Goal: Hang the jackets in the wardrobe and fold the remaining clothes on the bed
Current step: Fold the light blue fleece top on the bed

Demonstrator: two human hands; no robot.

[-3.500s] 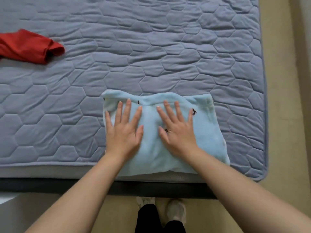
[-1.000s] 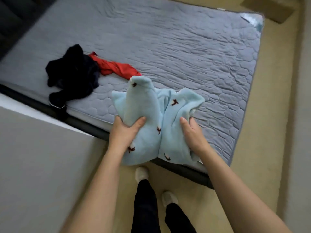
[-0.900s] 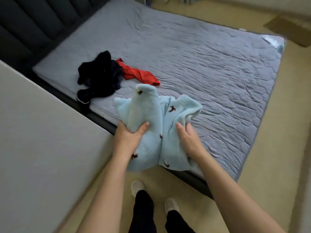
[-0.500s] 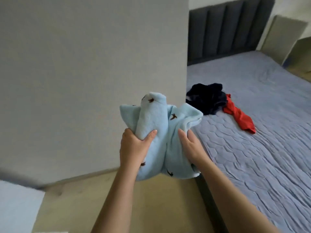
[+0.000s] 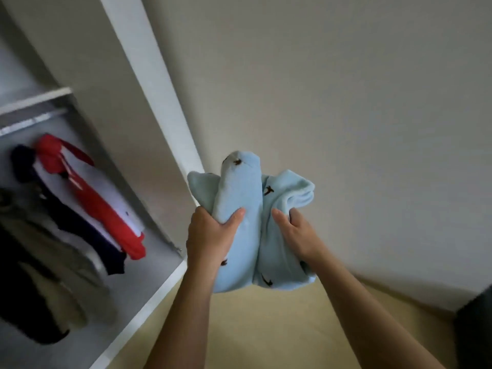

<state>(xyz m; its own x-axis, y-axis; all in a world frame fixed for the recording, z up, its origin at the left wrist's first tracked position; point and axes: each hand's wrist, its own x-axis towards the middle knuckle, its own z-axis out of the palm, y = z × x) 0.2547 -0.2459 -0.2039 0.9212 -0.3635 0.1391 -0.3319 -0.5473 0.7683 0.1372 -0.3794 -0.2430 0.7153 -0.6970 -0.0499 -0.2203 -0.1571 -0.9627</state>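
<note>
Blue folded fleece [image 5: 239, 262] is gripped by the left hand [image 5: 210, 235] and right hand [image 5: 295, 233]. It may flop open if either grip slips near the wardrobe [image 5: 151, 75].

A broad, plain off-white wall [image 5: 346, 102] (or a large panel, it is hard to tell which) fills the upper right. To its left stands an open wardrobe [image 5: 149, 75] with a white frame and a grey inside. A white shelf [image 5: 34, 98] crosses near its top, with a blurred pale rail [image 5: 32, 123] just under it. The floor [image 5: 266, 331] is a yellowish beige. A dark shape [image 5: 476, 331] sits in the lower right corner. The light is soft and dim
</note>
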